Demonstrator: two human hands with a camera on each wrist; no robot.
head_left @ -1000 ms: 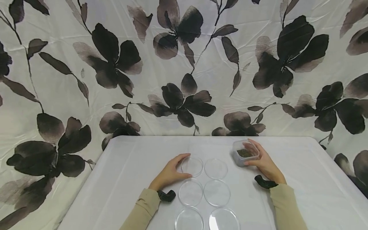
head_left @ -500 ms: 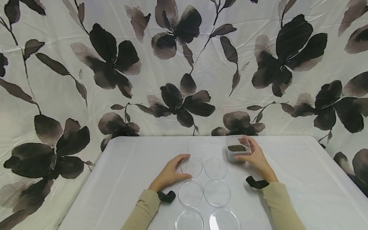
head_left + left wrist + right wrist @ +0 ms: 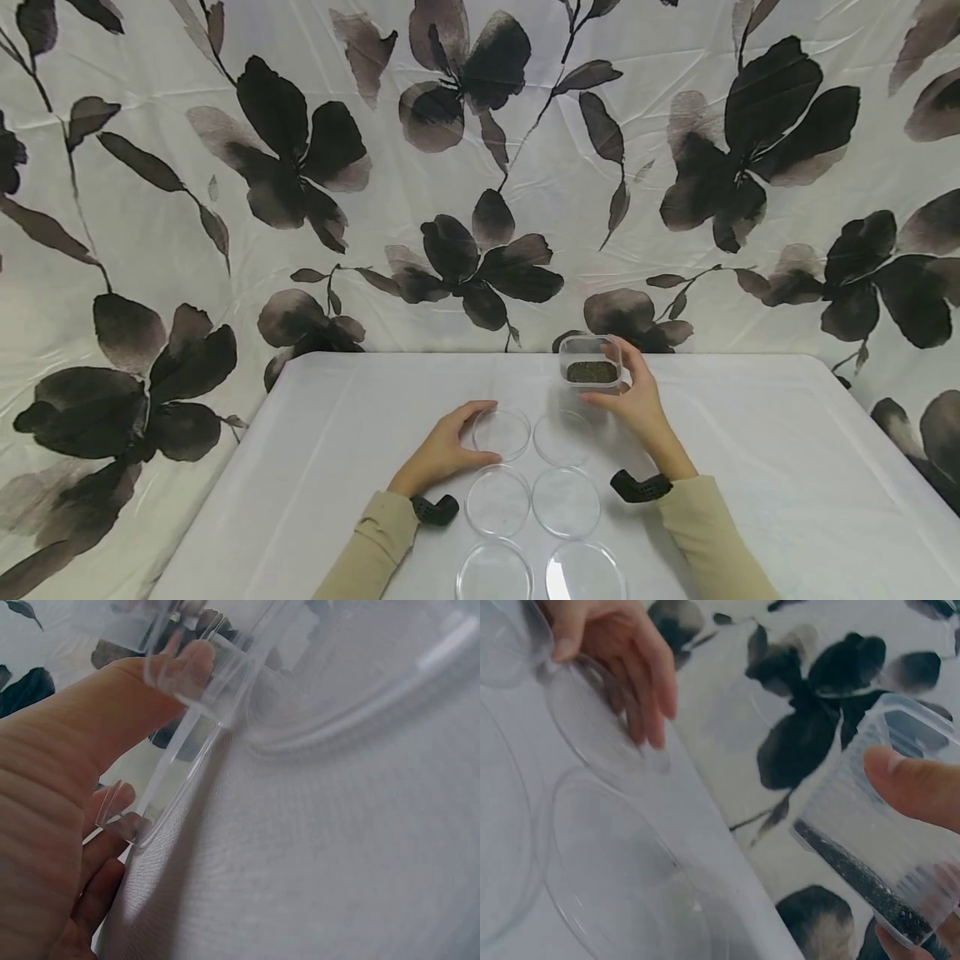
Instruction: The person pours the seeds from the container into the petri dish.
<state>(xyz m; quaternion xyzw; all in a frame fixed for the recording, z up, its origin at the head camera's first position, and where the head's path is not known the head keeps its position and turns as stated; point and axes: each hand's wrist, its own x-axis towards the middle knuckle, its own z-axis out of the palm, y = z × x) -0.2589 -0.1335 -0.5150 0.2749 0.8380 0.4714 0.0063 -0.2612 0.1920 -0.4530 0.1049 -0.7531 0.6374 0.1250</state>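
My left hand [image 3: 442, 454] holds a clear round petri dish [image 3: 501, 433] by its sides, thumb at the near edge and fingers at the far one. The left wrist view shows the thumb [image 3: 161, 682] against the clear wall and fingertips at the other end. My right hand [image 3: 637, 408] grips a clear plastic tub [image 3: 583, 346] by its side, raised off the table beyond the far right dish [image 3: 562, 440]. A shallow layer of dark greenish-brown, crumbly material [image 3: 862, 881] lies in the tub's bottom. The tub's mouth tips toward the head camera.
More clear petri dishes [image 3: 498, 502] stand in two columns toward the near edge, close together; the nearest ones [image 3: 585, 575] are cut off by the frame. A white-covered table [image 3: 315, 467] lies under them. Behind it hangs a floral cloth [image 3: 615, 208].
My right hand has carried the tub leftward and up, from the right of the dishes to behind the far right one. My left hand stays at its dish.
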